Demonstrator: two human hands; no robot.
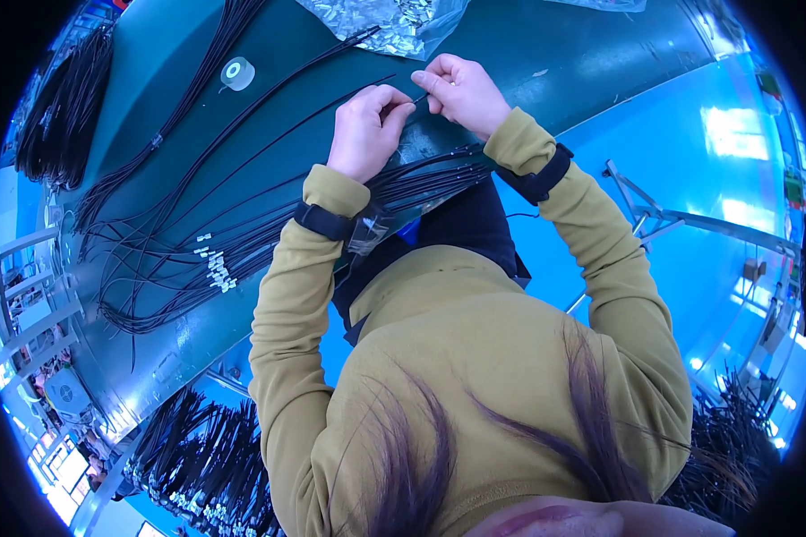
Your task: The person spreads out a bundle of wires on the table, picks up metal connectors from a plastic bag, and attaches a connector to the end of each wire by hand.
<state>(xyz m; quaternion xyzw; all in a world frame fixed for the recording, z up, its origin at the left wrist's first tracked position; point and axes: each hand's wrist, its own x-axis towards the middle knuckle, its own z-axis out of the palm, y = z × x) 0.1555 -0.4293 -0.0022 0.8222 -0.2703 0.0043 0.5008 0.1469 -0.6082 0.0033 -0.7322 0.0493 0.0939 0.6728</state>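
Observation:
Close together over the green table [546, 85], both my hands are closed in a pinch. A short stretch of thin black cable [419, 99] shows between their fingertips. My left hand [364, 132] grips it with thumb and forefinger, and my right hand [467, 95] pinches it on the other side; the cable's very end is hidden by the fingers. Just beneath the hands lies a bundle of black cables [434, 174] along the table's near edge. Beyond the fingers is a clear plastic bag [403, 36] full of small shiny pieces.
Small white connectors [215, 266] rest among cables at the left. A roll of clear tape [237, 73] stands near another cable bundle [188, 98]. Thick black cable hanks hang at the far left [67, 107] and below the table [206, 456]. A metal frame [690, 217] stands at the right.

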